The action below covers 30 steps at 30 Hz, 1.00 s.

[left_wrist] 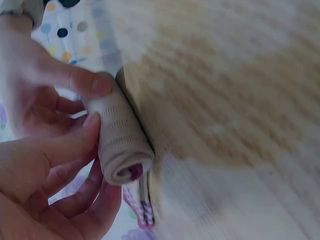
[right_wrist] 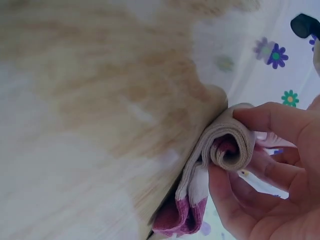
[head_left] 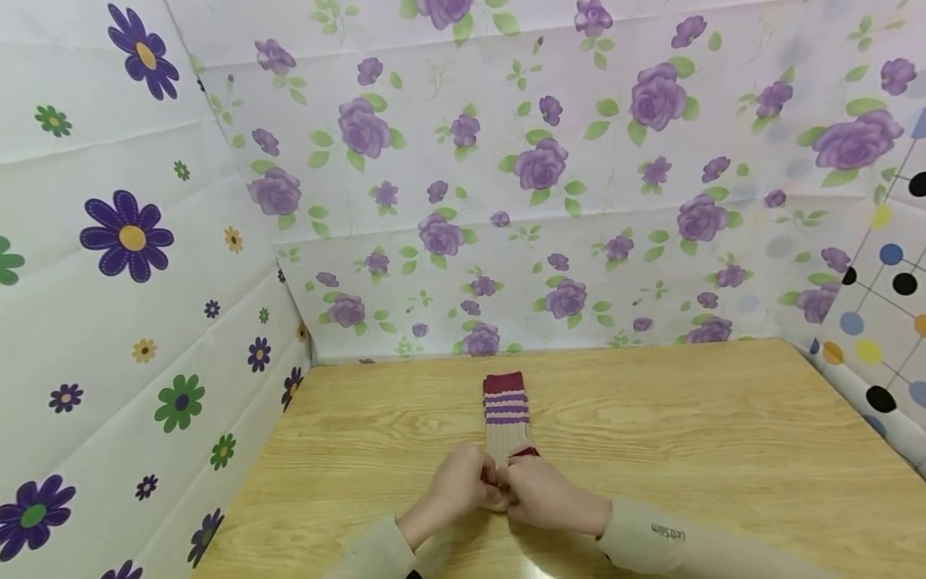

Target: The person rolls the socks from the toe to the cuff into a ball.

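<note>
A pair of beige knit socks lies lengthwise on the table, its far end maroon with purple stripes below. The near end is coiled into a roll, with a bit of maroon inside the spiral. My left hand grips the roll at one end, thumb on top and fingers beneath. At the other end my right hand pinches it the same way. Both hands meet close together in the head view and cover most of the roll. A maroon patch sticks out beside the roll in the right wrist view.
The wooden table spreads out on both sides of the socks. A white sheet with purple roses hangs along the back. Flowered sheeting stands on the left, dotted sheeting on the right.
</note>
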Tool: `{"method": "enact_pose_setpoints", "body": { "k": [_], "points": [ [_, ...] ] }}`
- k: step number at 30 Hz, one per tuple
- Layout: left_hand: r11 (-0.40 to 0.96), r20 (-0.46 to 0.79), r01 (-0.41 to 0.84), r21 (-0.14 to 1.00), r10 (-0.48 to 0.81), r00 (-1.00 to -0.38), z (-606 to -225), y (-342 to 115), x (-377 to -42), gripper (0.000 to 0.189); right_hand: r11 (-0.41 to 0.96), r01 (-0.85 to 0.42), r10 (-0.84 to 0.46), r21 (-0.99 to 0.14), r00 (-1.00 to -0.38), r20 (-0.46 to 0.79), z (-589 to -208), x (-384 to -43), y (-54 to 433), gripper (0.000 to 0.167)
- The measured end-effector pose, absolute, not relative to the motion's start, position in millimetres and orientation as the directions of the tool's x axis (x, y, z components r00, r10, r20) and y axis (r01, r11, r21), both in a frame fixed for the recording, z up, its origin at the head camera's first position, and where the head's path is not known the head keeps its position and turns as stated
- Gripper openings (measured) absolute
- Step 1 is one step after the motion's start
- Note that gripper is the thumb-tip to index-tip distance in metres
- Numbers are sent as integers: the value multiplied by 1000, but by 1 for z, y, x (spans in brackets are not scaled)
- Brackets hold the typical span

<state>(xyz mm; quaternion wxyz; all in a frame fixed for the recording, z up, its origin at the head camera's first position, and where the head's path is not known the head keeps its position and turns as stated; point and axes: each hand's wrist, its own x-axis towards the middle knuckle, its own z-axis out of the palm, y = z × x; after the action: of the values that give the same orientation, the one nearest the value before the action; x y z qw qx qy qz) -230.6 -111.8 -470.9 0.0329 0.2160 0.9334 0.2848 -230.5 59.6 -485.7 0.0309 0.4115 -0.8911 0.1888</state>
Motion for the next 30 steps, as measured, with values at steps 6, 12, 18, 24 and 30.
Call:
{"method": "enact_pose_setpoints", "body": {
  "k": [6,12,18,24,30],
  "points": [
    [774,104,412,480,416,-903,-469,-109,-222,16,560,-744,-733,-365,-650,200,-486,-237,60,22],
    [786,139,562,258,545,-827,-468,-110,-221,10,574,-705,-720,-416,-677,153,-486,-243,61,20],
    [751,157,655,81,640,-752,-469,-113,-221,13,572,-674,-716,-467,-688,115,-483,-245,61,17],
    [758,60,645,95,642,-764,-464,-114,-219,10,571,-627,-712,-530,-700,61,-481,-247,59,24],
    [767,42,638,69,637,-770,-464,-111,-221,19,538,-615,-729,-577,-683,49,-479,-252,58,32]
  ]
}}
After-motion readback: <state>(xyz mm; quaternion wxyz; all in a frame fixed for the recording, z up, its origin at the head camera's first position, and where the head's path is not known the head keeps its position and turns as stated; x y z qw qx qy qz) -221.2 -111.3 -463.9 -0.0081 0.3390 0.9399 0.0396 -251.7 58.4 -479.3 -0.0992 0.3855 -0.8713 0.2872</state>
